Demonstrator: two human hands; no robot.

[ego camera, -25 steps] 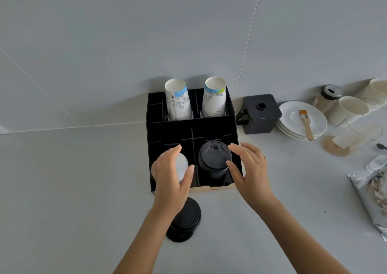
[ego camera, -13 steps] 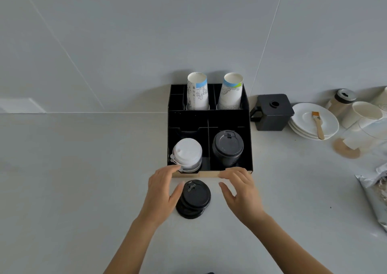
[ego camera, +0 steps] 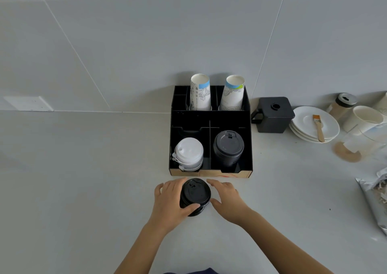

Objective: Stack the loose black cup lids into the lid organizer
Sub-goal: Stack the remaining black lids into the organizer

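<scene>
A short stack of black lids (ego camera: 195, 196) stands on the desk (ego camera: 83, 190), just in front of the organizer (ego camera: 211, 119) and near the desk's front edge. The left hand (ego camera: 169, 200) is curled around the left side of this stack, with the thumb against its lower front and the fingers bent at the back. The right hand (ego camera: 227, 198) is open, fingers spread, just beside the right side of the stack; I cannot tell if it touches.

The organizer stands against the wall at the back edge of the desk. Its front right compartment holds a stack of black lids (ego camera: 228, 147), its front left compartment a stack of white lids (ego camera: 189, 153). 2 paper cups (ego camera: 200, 92) stand upside down in the back compartments.
</scene>
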